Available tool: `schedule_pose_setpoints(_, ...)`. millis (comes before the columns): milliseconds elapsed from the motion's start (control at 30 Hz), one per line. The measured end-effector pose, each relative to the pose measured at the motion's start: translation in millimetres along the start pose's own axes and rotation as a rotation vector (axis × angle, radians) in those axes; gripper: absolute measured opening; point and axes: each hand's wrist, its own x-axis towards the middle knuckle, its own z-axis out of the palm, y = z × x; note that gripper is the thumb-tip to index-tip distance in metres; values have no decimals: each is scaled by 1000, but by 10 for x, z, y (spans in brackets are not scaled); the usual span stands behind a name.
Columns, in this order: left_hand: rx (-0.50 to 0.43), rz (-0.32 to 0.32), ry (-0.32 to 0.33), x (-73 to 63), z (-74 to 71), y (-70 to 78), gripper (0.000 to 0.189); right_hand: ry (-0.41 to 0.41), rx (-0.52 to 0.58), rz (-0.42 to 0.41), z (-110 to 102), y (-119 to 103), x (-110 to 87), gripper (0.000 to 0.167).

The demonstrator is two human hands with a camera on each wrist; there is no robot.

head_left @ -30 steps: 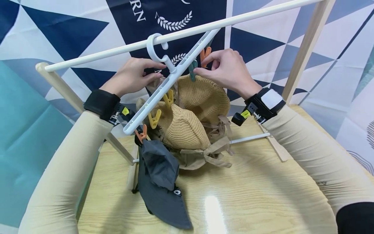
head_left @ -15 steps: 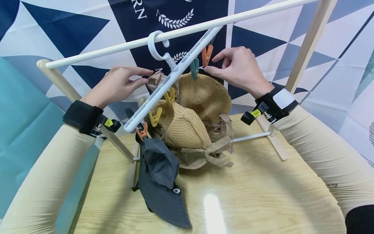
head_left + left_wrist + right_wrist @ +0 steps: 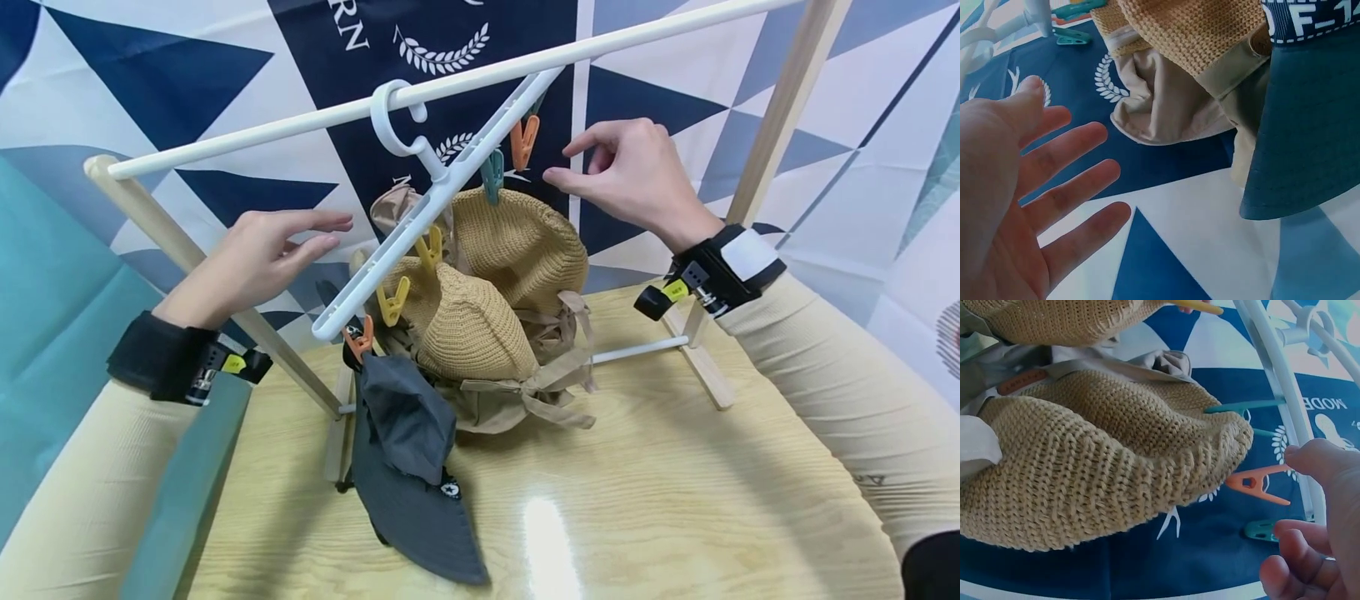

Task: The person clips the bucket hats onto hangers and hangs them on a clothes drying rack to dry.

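A white hanger (image 3: 442,185) hooks over a white rod. Two tan knitted hats with fabric bows, a front one (image 3: 480,329) and a rear one (image 3: 536,237), hang under it. Yellow clothespins (image 3: 393,300) and a teal clothespin (image 3: 492,177) sit along the hanger by them. A dark grey brimmed hat (image 3: 412,425) hangs at the near end from an orange clothespin (image 3: 360,336). My left hand (image 3: 255,258) hovers left of the hanger, fingers extended, holding nothing. My right hand (image 3: 637,177) stands apart from another orange clothespin (image 3: 523,142), thumb and forefinger spread, nothing between them.
The rod (image 3: 247,137) rests on a wooden stand whose right post (image 3: 776,117) rises behind my right hand. A lower white bar (image 3: 641,350) joins the feet. Beneath lies a wood-grain table (image 3: 637,500). A patterned cloth (image 3: 660,100) covers the back.
My right hand has let go near the teal and orange clothespins and drawn back to the right. My left hand has moved away from the hanger, left and down. The hats stay hanging.
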Motion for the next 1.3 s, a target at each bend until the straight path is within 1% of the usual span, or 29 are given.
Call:
schedule_pose_setpoints(100, -8, 30, 27, -70, -15, 54, 42, 8, -11, 15, -15, 5, 33, 56)
schedule_pose_setpoints(167, 2, 63, 32, -120, -29, 114, 42, 21, -19, 22, -28, -1, 60, 62)
schedule_pose_setpoints(300, 38, 126, -3, -232, -18, 264, 46, 58, -52, 12, -68, -20, 110, 73)
schedule_pose_setpoints(367, 66, 146, -19, -294, 7, 309, 50, 61, -67, -1, -84, -32, 135, 77)
schedule_pose_setpoints(467, 111, 161, -5, -375, 36, 368, 56, 46, -72, -10, -97, -48, 174, 81)
schedule_pose_setpoints(567, 144, 176, 29, -433, 53, 424, 61, 25, -65, -10, -106, -64, 207, 83)
schedule_pose_setpoints(633, 154, 179, 33, -446, 64, 459, 62, 19, -66, -21, -114, -73, 224, 83)
schedule_pose_setpoints(767, 165, 185, 29, -430, 97, 481, 62, 31, -85, -88, -121, -86, 238, 84)
schedule_pose_setpoints(833, 159, 184, 21, -419, 112, 477, 60, 31, -106, -134, -114, -94, 236, 86)
schedule_pose_setpoints(1000, 123, 186, -7, -405, 139, 448, 55, 6, -140, -201, -105, -118, 228, 81)
schedule_pose_setpoints(1167, 109, 205, -14, -393, 152, 421, 52, -10, -160, -221, -104, -135, 220, 78)
schedule_pose_setpoints(1300, 89, 230, -12, -376, 161, 388, 49, -3, -171, -199, -111, -141, 212, 75)
